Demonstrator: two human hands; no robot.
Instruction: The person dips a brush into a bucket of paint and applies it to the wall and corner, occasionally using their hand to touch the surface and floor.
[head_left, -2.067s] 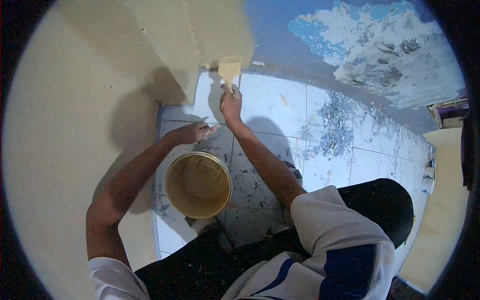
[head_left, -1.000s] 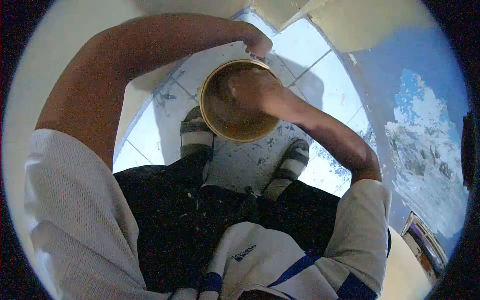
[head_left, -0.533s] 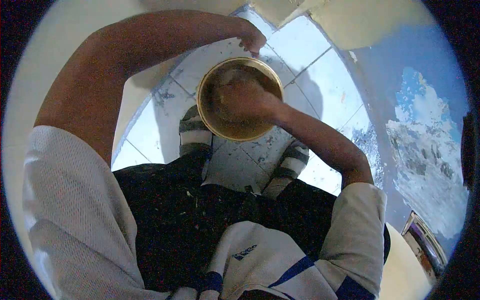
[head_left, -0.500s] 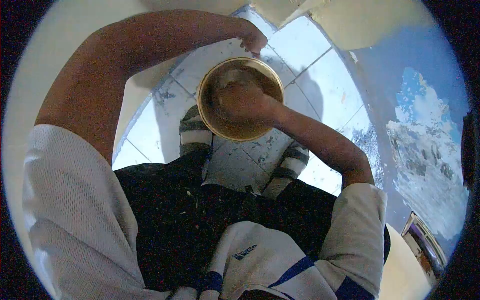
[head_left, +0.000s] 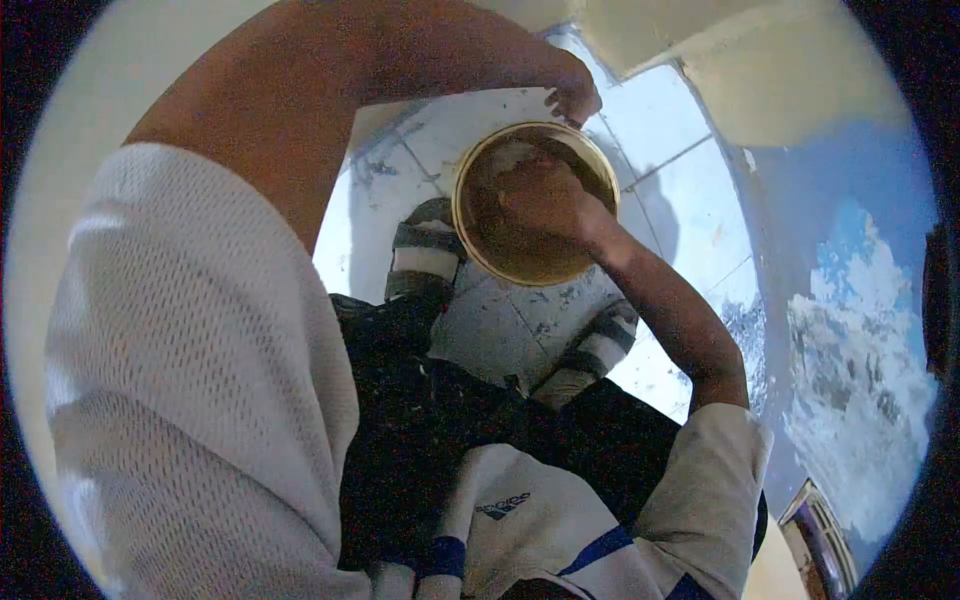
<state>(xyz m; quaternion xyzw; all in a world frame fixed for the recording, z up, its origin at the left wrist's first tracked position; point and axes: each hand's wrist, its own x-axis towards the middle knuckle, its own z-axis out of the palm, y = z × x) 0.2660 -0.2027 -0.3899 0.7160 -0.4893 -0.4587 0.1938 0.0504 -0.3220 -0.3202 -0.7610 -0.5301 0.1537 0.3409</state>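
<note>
A round bucket (head_left: 464, 232) with a pale yellow rim stands on the tiled floor between the feet. At its far rim is my left hand (head_left: 577, 92), its fingers curled against the edge. My right hand (head_left: 545, 200) reaches down inside the bucket from the right, closed like a fist. Whatever it grips is hidden by the hand and the dim interior. Near its knuckles, a whitish patch (head_left: 512, 156) shows inside the bucket. The contents look brownish and blurred.
White floor tiles (head_left: 675, 130) carry dark smudges. Two feet in striped sandals, left (head_left: 425, 260) and right (head_left: 608, 350), flank the bucket. A blue wall (head_left: 800, 190) with peeling white patches rises at the right. A framed object (head_left: 820, 540) lies at the lower right.
The view has shifted, so the bucket and both hands appear farther right. My left upper arm and sleeve fill more of the frame. Both hands stay at the bucket.
</note>
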